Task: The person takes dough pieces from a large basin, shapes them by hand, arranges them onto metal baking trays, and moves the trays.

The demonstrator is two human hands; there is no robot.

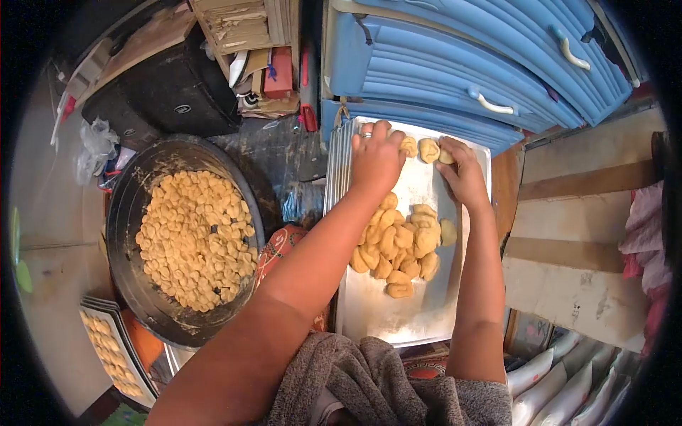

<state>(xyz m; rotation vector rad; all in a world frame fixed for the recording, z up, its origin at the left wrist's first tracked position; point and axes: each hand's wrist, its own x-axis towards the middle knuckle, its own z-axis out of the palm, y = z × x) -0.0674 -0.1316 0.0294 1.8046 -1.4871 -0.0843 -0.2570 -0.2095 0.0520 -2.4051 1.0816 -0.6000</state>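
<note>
A metal tray [369, 312] lies in front of me, on top of a stack of trays. A pile of yellowish dough pieces [398, 245] sits at its middle. Along the far edge is a short row with a single dough piece [429, 150] between my hands. My left hand [379, 157] is at the far left corner, fingers bent over the rim side, beside another small piece [408, 146]. My right hand [463, 170] curls its fingers around a dough piece [446, 155] at the far right. What lies under my left palm is hidden.
A large black basin [122, 234] full of small dough pieces stands at the left. Blue drawers [440, 64] rise beyond the tray. A tray of shaped pieces [114, 355] is at lower left, white packets [543, 387] at lower right.
</note>
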